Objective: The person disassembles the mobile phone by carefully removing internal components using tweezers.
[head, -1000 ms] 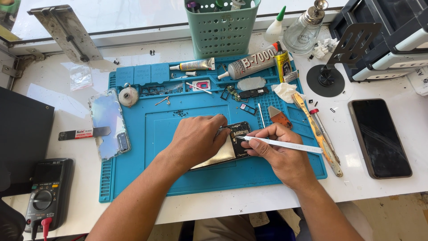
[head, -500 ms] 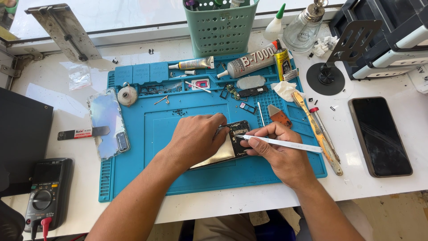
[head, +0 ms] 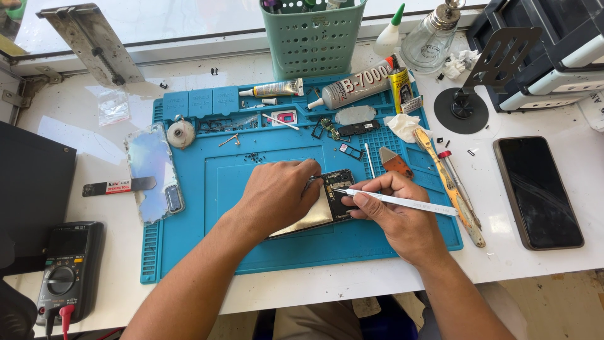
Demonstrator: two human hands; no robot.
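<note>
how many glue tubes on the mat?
2. A small cream tube at the mat's top edge, left of the big grey tube lying slantwise beside it. More may sit hidden in the green basket.

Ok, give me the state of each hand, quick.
Left hand: fingers curled down, pressing on the opened phone.
Right hand: closed on white tweezers, tip at the phone.

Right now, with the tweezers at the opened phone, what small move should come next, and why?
Probably ease the tweezers tip slightly down into the opened phone: the right hand has the tip at the exposed board, while the left hand presses the phone onto the blue mat.
</note>
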